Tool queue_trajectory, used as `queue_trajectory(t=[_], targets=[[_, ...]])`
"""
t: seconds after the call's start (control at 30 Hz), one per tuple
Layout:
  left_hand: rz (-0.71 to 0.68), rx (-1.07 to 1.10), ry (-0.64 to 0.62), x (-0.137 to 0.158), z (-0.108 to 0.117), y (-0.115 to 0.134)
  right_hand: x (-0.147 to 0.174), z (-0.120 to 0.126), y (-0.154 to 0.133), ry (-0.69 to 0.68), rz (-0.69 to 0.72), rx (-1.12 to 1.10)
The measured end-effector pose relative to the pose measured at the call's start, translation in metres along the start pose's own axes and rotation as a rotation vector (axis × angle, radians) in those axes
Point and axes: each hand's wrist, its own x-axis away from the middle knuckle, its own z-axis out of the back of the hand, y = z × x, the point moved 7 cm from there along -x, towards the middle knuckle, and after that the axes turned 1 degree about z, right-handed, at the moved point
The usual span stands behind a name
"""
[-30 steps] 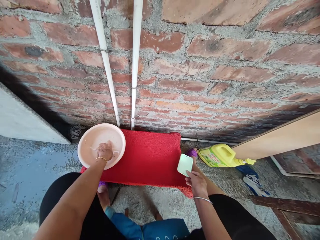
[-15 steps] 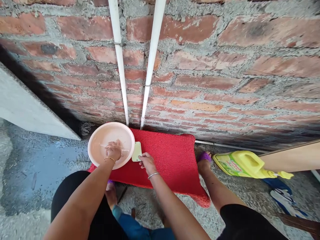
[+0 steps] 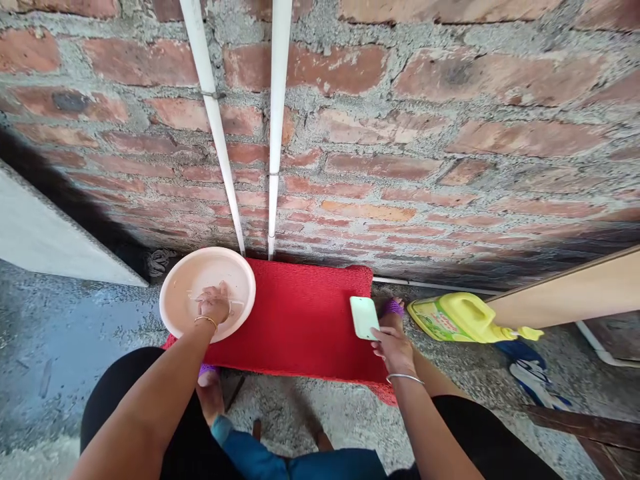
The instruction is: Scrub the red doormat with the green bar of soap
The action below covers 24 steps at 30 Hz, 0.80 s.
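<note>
My left hand (image 3: 214, 303) reaches into a pale pink basin (image 3: 169, 317), fingers stretched out and somewhat spread. Under and beside it lies a clear thing with pale straight edges, too faint to name. By its near end, my right hand (image 3: 393, 347) pinches a pale green flat rectangular piece (image 3: 365, 317) with rounded corners and a small hole at its far edge. The piece is over the right end of the red cloth-covered bench (image 3: 305, 320). The basin stands on the bench's left end.
A brick wall (image 3: 370, 140) with two white pipes (image 3: 277, 133) rises behind the bench. To the right a yellow detergent jug (image 3: 460, 317) lies on the floor near blue and white slippers (image 3: 535, 380). A pale slab (image 3: 55, 227) leans at the left above wet floor.
My right hand has carried the pale green piece from beside the basin to the bench's right end. My left hand stays in the basin. The view has shifted slightly right.
</note>
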Motion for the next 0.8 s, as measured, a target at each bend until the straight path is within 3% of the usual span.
queue_trajectory(t=[0.1, 0.2, 0.3, 0.43, 0.57, 0.67, 0.73, 0.8], targets=[[0.026, -0.043, -0.047, 0.002, 0.003, 0.002, -0.006, 0.034, 0.011, 0.115, -0.049, -0.110], [0.023, -0.071, -0.039, 0.003, 0.003, 0.003, 0.000, 0.022, 0.010, 0.096, -0.016, -0.165], [0.006, -0.069, 0.000, 0.003, 0.002, 0.004, 0.022, -0.038, 0.001, -0.054, 0.046, -0.162], [0.004, -0.021, 0.008, 0.002, -0.001, 0.004, 0.069, -0.155, -0.013, -0.360, 0.098, -0.071], [-0.012, 0.021, 0.016, 0.000, -0.003, 0.005, 0.105, -0.244, -0.014, -0.494, 0.087, 0.024], [-0.023, 0.100, -0.004, -0.004, -0.009, 0.004, 0.109, -0.270, -0.010, -0.535, 0.077, 0.109], [-0.037, 0.143, 0.000, -0.008, -0.013, 0.004, 0.100, -0.267, -0.011, -0.536, 0.083, 0.155], [-0.077, 0.165, 0.040, -0.010, -0.014, 0.006, 0.082, -0.248, -0.015, -0.510, 0.097, 0.180]])
